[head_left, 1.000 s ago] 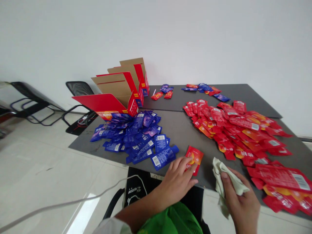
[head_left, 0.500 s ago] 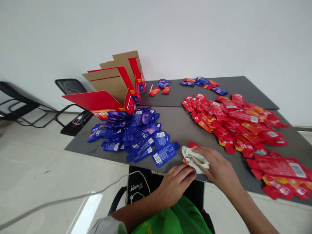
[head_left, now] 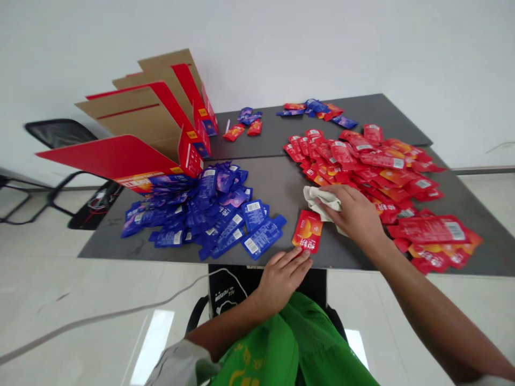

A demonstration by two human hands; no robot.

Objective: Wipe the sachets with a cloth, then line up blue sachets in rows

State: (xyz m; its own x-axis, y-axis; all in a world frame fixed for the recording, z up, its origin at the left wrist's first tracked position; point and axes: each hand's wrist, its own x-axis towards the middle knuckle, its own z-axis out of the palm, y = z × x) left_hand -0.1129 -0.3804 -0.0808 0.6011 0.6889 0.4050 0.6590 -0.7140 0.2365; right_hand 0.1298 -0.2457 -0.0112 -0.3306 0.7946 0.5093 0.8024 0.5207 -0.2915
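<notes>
At the table's near edge (head_left: 341, 266), the open left hand (head_left: 282, 282) rests its fingertips (head_left: 306, 254) against the near end of a red sachet (head_left: 307, 231), long axis pointing away, slightly tilted; the unclenched right hand (head_left: 354, 213) presses an off-white cloth (head_left: 323, 202); one careless sweep of that cloth could shove the sachet into the pile of red sachets (head_left: 354, 171).

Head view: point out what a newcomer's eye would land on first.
A big spread of red sachets fills the right of the grey table, opposite a heap of blue sachets on the left, beside an open cardboard box with red flaps. At the near edge, the right hand rests on a pale cloth, while the left hand reaches a lone red sachet.
</notes>
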